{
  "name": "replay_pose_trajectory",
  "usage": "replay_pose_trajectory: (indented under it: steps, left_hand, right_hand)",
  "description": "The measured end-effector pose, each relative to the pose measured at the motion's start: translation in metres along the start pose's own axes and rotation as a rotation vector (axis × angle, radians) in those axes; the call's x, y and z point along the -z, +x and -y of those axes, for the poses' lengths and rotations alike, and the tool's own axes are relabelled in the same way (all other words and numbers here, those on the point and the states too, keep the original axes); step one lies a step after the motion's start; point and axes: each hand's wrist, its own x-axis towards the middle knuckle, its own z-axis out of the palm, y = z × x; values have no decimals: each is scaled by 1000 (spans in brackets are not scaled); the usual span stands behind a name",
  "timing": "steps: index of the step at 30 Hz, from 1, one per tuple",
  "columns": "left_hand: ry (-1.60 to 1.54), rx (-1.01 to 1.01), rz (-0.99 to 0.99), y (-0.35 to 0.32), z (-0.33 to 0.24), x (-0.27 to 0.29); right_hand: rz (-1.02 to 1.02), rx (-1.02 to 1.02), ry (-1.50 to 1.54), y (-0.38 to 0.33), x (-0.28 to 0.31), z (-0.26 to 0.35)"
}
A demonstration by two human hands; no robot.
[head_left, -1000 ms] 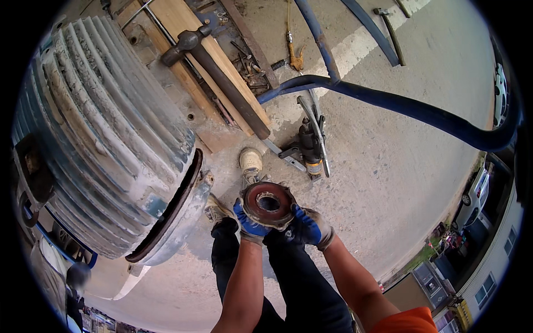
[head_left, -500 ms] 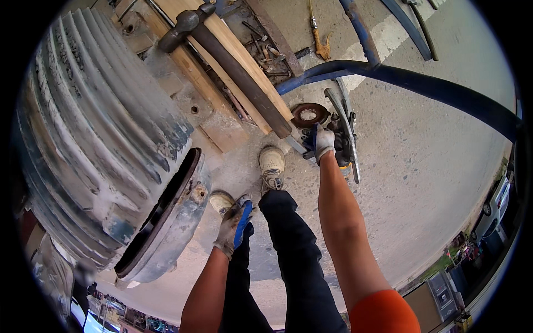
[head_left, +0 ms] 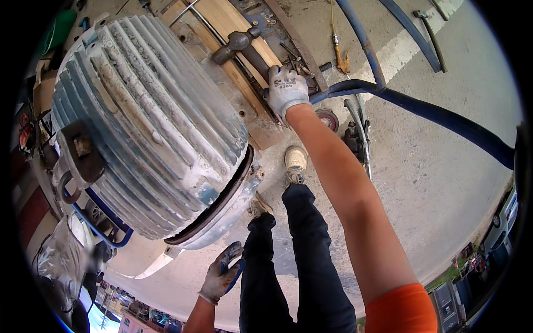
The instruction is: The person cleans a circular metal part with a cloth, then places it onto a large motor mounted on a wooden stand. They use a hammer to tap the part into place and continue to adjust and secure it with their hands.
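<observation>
My right hand [head_left: 287, 89], in a white work glove, is closed over the handle of a hammer [head_left: 240, 44]. The hammer lies on wooden boards [head_left: 219, 18], its dark steel head toward the top, and most of the handle is hidden under the glove. Low in the view, beside my trouser leg, my left hand [head_left: 221, 276] wears a soiled glove with blue on it. Its fingers are bent and apart from the thumb, with nothing in them. A large ribbed grey motor housing [head_left: 161, 122] fills the left side, its rounded end cover [head_left: 222, 222] facing my feet.
Right of my right hand, a brown ring-shaped disc [head_left: 328, 117] and a dark tool with metal arms [head_left: 355, 136] lie on the concrete. A blue pipe frame [head_left: 444, 114] crosses the right side. An orange air gun [head_left: 341, 58] and another hammer [head_left: 430, 36] lie farther off.
My right hand has left the dark tool on the floor and moved up and left onto the hammer's handle. My left hand has dropped lower. The view has shifted, showing more of the motor housing.
</observation>
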Motion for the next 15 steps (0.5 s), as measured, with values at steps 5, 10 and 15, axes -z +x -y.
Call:
replay_pose_trajectory:
  steps: [5,10,15]
  left_hand:
    - [198,-111,4,-61,-51,-3]
    - [321,-452,-129,-92,-118,10]
    - [1701,-1157,-30,-41,-184,21]
  right_hand:
    - [368,-100,370,30,28,6]
    - [268,-22,631,-39,26,12]
    - [45,-629,2061,-234,48,38]
